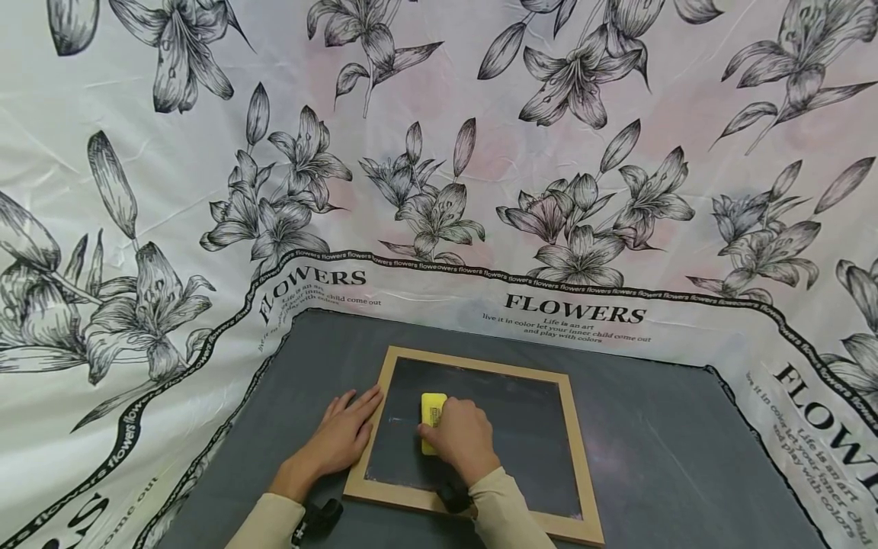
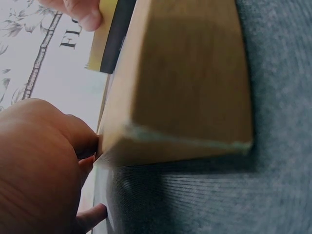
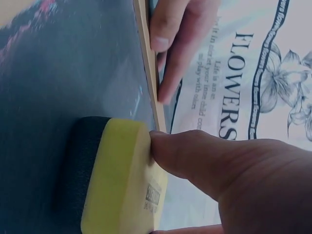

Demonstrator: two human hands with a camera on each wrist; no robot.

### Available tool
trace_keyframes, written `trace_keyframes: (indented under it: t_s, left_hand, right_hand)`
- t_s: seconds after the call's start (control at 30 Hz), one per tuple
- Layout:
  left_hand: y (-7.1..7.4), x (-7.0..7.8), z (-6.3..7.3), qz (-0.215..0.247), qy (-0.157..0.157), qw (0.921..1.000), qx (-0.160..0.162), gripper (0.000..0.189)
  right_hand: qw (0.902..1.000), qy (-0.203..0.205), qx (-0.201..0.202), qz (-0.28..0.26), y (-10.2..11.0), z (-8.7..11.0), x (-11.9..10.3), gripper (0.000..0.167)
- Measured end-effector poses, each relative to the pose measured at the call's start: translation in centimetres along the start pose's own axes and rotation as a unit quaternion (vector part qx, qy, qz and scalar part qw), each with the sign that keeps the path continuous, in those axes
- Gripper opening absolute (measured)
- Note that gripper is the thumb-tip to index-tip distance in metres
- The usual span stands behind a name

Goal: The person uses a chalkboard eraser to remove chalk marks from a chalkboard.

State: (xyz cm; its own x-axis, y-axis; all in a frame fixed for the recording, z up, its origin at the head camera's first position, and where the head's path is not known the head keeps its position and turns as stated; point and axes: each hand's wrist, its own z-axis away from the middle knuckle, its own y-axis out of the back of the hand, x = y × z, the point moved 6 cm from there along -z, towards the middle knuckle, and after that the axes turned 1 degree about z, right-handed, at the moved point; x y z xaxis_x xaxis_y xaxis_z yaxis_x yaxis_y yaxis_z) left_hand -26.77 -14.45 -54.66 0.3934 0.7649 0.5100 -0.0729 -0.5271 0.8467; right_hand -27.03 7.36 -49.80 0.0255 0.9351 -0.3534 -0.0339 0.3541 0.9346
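A small chalkboard (image 1: 521,435) with a pale wooden frame (image 1: 580,457) lies slightly turned on the grey cloth. My right hand (image 1: 466,438) grips a yellow chalkboard eraser (image 1: 432,406), thumb and fingers on opposite sides. The eraser's black felt (image 3: 73,165) faces the board, left of its middle. At the frame's left side rests my left hand (image 1: 339,435), fingers extended along the wood. In the left wrist view, that hand's thumb and fingers touch the frame near its corner. Pinkish and whitish chalk smears (image 3: 29,31) show on the board in the right wrist view.
Grey cloth (image 1: 658,442) covers the table around the board. White flower-printed fabric (image 1: 439,305) with "FLOWERS" lettering rises behind it and along both sides. Dark wrist straps with cameras (image 1: 322,518) sit on both wrists, near the frame's front edge.
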Motion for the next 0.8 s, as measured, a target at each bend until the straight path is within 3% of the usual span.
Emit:
trace_keyframes:
  t_s: [0.8]
  left_hand:
    - [0.0, -0.1, 0.0, 0.014, -0.001, 0.9999, -0.007, 0.055]
  right_hand:
    - [0.9985, -0.05, -0.006, 0.021, 2.0, 0.1, 4.2, 0.065]
